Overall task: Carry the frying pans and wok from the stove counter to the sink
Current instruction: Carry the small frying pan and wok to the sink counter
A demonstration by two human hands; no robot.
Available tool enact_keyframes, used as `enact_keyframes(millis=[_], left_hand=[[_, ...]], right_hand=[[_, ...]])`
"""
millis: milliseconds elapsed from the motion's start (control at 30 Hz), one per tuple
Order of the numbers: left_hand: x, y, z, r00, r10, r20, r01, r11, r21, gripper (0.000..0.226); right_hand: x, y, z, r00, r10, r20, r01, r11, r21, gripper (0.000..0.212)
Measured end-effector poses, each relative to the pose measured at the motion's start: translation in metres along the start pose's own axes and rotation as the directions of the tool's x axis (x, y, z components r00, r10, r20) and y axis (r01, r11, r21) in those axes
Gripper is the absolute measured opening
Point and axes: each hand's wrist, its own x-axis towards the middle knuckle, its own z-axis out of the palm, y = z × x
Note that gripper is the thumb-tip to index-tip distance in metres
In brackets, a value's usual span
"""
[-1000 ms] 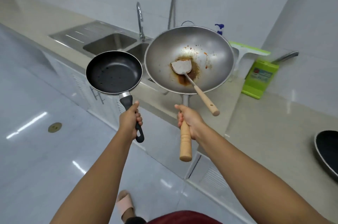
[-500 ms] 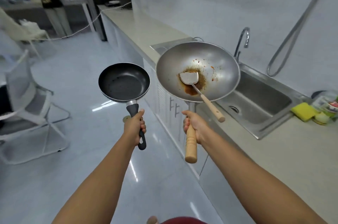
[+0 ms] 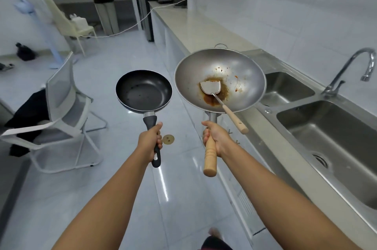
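Note:
My left hand (image 3: 149, 143) grips the dark handle of a small black frying pan (image 3: 144, 90), held level over the floor. My right hand (image 3: 215, 139) grips the wooden handle of a steel wok (image 3: 240, 70), which hangs at the counter's front edge. Brown sauce stains the wok's bottom, and a metal spatula (image 3: 212, 88) with a wooden handle lies in it. The double steel sink (image 3: 334, 127) is to my right, its near basin beside my right forearm and its far basin partly behind the wok.
A curved tap (image 3: 350, 66) stands behind the sink. The beige counter (image 3: 195, 25) runs away along the right wall. A white mesh chair (image 3: 61, 107) stands left on the tiled floor, a second chair, a table and a person stand farther back. A round floor drain (image 3: 168, 139) lies between my hands.
My view has swung left along the counter, so the sink has shifted to my right and come nearer. Both hands keep the same grip on the pan and wok.

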Motion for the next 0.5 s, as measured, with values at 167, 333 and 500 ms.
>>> enact_keyframes(millis=[167,333,500], left_hand=[[0.074,0.034,0.023,1.000,0.003,-0.028,-0.003,1.000,-0.012,0.040],[0.147,0.077,0.066,0.998,-0.003,-0.057,0.001,0.999,-0.048,0.040],[0.217,0.118,0.108,0.999,0.000,-0.044,-0.003,0.996,-0.085,0.040]], right_hand=[[0.071,-0.043,0.026,1.000,0.017,0.025,-0.017,1.000,-0.011,0.013],[0.138,-0.108,0.048,0.999,0.026,0.042,-0.025,1.000,-0.015,0.013],[0.203,-0.175,0.064,0.998,0.008,0.056,-0.006,0.999,-0.040,0.016]])
